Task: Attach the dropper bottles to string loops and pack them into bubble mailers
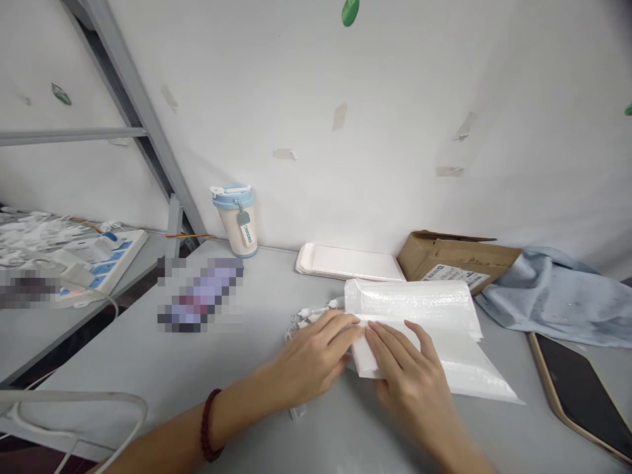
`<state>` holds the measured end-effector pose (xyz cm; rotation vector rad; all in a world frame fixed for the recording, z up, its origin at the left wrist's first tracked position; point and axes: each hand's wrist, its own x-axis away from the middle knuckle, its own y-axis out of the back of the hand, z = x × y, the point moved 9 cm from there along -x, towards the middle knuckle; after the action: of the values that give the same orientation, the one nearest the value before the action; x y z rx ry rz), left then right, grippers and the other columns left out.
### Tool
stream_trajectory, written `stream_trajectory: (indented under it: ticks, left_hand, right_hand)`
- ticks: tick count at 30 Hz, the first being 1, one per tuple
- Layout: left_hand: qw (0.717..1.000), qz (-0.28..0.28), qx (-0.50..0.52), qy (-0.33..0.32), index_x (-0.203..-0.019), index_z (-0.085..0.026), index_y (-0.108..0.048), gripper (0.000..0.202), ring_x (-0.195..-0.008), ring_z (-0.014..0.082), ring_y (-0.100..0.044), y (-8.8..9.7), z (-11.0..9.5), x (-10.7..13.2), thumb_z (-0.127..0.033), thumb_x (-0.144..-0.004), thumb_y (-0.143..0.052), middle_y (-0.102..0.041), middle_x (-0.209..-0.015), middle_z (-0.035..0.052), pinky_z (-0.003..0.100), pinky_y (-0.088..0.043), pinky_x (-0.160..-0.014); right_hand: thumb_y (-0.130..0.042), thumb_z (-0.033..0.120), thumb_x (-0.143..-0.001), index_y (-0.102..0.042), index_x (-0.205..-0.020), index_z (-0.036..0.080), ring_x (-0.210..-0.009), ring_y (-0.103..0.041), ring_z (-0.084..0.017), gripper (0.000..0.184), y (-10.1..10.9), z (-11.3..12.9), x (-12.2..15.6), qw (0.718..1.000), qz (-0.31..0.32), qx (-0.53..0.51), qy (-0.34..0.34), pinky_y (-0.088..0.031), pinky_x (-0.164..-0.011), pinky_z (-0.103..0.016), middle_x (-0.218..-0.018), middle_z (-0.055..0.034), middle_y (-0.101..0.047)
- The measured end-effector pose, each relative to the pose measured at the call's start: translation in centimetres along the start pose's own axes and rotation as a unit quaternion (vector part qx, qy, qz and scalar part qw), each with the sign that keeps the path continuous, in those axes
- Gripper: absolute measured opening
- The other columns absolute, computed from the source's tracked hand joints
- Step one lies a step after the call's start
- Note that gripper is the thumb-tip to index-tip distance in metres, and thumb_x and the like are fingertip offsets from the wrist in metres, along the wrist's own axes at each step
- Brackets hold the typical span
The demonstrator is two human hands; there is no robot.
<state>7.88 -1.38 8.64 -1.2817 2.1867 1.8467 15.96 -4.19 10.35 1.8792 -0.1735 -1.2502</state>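
A small white box [364,361] lies partly under both of my hands, over white padded mailer bags [409,299] stacked on the desk. My left hand [316,352], with a dark red beaded bracelet on its wrist, has its fingers bent and pressed together at the box's left end. Across the box lie the fingers of my right hand [407,365], one finger lifted off to the side; its thumb is mostly hidden below. Beside the left hand, white cables with connectors [303,317] lie partly covered.
Behind the bags are a stack of flat white boxes [350,260] and an open cardboard box [444,260]. A blue-grey cloth [557,299] and a phone [585,388] lie right. A lidded cup [237,224] stands by the wall; a power strip [108,270] is far left.
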Motion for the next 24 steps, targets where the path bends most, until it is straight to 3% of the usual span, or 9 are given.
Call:
stream_trajectory:
  ticks: [3,7,9,12,16,19,21,24]
  left_hand:
    - [1.0,-0.029,0.012,-0.002,-0.113,-0.014,-0.052,0.032,-0.103,0.0213,-0.052,0.0,-0.1,-0.2,-0.006,-0.089,-0.033,-0.059,-0.109,0.0111,0.039,-0.046,-0.09]
    - [0.987,-0.083,0.114,0.07,-0.1,-0.015,-0.058,0.028,-0.09,0.0197,-0.054,1.6,0.7,-0.9,-0.01,-0.091,-0.032,-0.062,-0.098,0.0101,0.034,-0.045,-0.081]
    - [0.97,-0.075,0.186,0.139,-0.087,-0.016,-0.06,0.023,-0.079,0.0175,-0.054,1.7,1.4,-1.3,-0.018,-0.091,-0.037,-0.062,-0.084,0.0068,0.03,-0.045,-0.073]
    - [0.914,-0.012,0.323,0.245,-0.067,-0.016,-0.056,0.027,-0.063,0.0138,-0.052,-0.1,2.0,-1.6,-0.03,-0.088,-0.046,-0.055,-0.066,0.0014,0.025,-0.041,-0.059]
    - [0.805,0.063,0.49,0.328,-0.067,-0.015,-0.056,0.025,-0.056,0.0127,-0.054,-4.4,1.5,-1.3,-0.034,-0.083,-0.053,-0.056,-0.057,-0.0007,0.024,-0.041,-0.056]
    - [0.746,0.113,0.547,0.362,-0.07,-0.013,-0.06,0.02,-0.059,0.0136,-0.058,-7.1,1.1,-0.7,-0.032,-0.076,-0.06,-0.062,-0.063,0.0021,0.026,-0.044,-0.062]
    - [0.727,0.135,0.563,0.37,-0.069,-0.012,-0.061,0.019,-0.06,0.0137,-0.06,-7.8,1.0,-0.5,-0.03,-0.073,-0.062,-0.065,-0.068,0.0042,0.026,-0.046,-0.063]
    - [0.727,0.154,0.554,0.375,-0.067,-0.012,-0.061,0.017,-0.06,0.0144,-0.061,-7.8,1.3,-0.4,-0.028,-0.071,-0.062,-0.065,-0.07,0.0054,0.027,-0.048,-0.061]
  right_hand:
    - [-0.039,-0.001,-0.072,-0.06,-0.096,0.013,-0.084,-0.066,-0.021,0.034,1.0,-0.5,-0.2,0.999,-0.031,-0.007,-0.013,-0.037,-0.09,-0.045,-0.09,-0.0095,-0.072]
    - [-0.053,0.003,-0.079,-0.057,-0.104,0.013,-0.083,-0.066,-0.021,0.027,3.2,-1.0,-0.6,0.995,-0.087,0.035,-0.027,-0.037,-0.088,-0.042,-0.087,-0.0085,-0.071]
    - [-0.062,0.005,-0.076,-0.057,-0.104,0.016,-0.083,-0.066,-0.02,0.03,4.7,-1.3,-0.6,0.989,-0.128,0.066,-0.026,-0.035,-0.089,-0.041,-0.084,-0.006,-0.071]
    - [-0.062,0.002,-0.076,-0.059,-0.098,0.02,-0.079,-0.064,-0.018,0.029,5.9,-2.3,-0.6,0.984,-0.159,0.076,-0.035,-0.035,-0.087,-0.04,-0.079,-0.0022,-0.07]
    - [-0.047,-0.001,-0.081,-0.06,-0.086,0.018,-0.073,-0.056,-0.015,0.024,3.6,-5.0,-0.8,0.995,-0.075,-0.03,-0.05,-0.039,-0.072,-0.031,-0.076,-0.0035,-0.065]
    - [-0.043,0.001,-0.083,-0.058,-0.076,0.017,-0.069,-0.052,-0.014,0.023,0.6,-6.4,-0.4,0.992,0.02,-0.109,-0.062,-0.037,-0.066,-0.027,-0.07,-0.0017,-0.062]
    - [-0.044,0.001,-0.082,-0.057,-0.07,0.017,-0.066,-0.05,-0.014,0.024,-1.4,-6.9,0.2,0.985,0.092,-0.12,-0.08,-0.035,-0.064,-0.026,-0.065,-0.0001,-0.06]
    - [-0.046,-0.001,-0.079,-0.056,-0.065,0.018,-0.066,-0.05,-0.015,0.024,-3.6,-7.0,1.2,0.977,0.164,-0.098,-0.094,-0.033,-0.062,-0.026,-0.062,0.0005,-0.059]
